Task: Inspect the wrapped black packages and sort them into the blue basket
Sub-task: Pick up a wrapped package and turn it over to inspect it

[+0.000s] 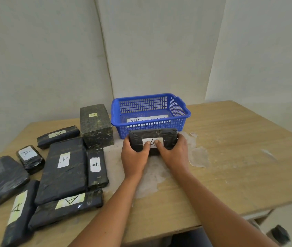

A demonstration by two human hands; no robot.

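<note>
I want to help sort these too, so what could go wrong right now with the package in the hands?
1. The held package sits right against the blue basket; lifting it carelessly might knock the light basket backward.
2. Both thumbs partly cover its white label, so the left hand and right hand could hide a mark during inspection.
3. The plastic wrap looks smooth, so it might slip.

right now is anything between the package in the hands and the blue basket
Nothing visible. The held package, gripped by the left hand and right hand, sits right in front of the blue basket. Only the basket's near wall must be cleared; inside lies just a paper label.
</note>
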